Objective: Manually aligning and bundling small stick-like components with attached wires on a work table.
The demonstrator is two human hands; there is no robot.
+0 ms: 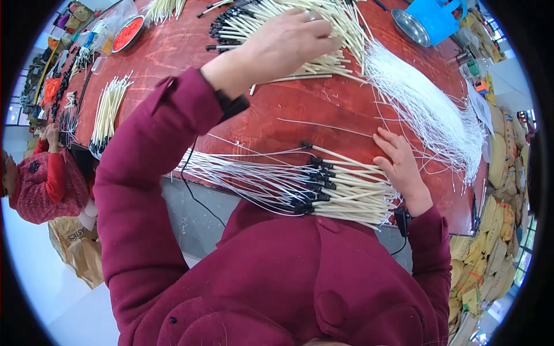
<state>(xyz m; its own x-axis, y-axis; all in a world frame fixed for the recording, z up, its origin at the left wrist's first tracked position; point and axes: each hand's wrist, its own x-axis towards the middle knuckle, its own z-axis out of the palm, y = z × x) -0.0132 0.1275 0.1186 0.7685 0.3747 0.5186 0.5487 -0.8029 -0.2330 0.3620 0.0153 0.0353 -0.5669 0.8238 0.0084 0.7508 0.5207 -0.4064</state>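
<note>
My left hand (283, 49), with a ring on one finger, reaches over a large pile of cream-coloured thin tubes (346, 29) with black end pieces. Its fingers are bent together, and what they may hold is hidden beneath them. My right hand (401, 167) rests on the red table (242, 112) with thumb and forefinger apart. One thin white wire (326, 125) lies across the table, its right end at those fingertips. Close to my body, beside the right hand, is a bundle of cream tubes (358, 193) joined by black end pieces (314, 184) to white wires (242, 173).
Loose white wires (427, 92) spread over the table's right side. A blue container (435, 20) and metal bowl (411, 27) stand far right. Far left are a bowl of red bits (128, 34) and a smaller tube bundle (109, 109). Another person (43, 179) sits at the left.
</note>
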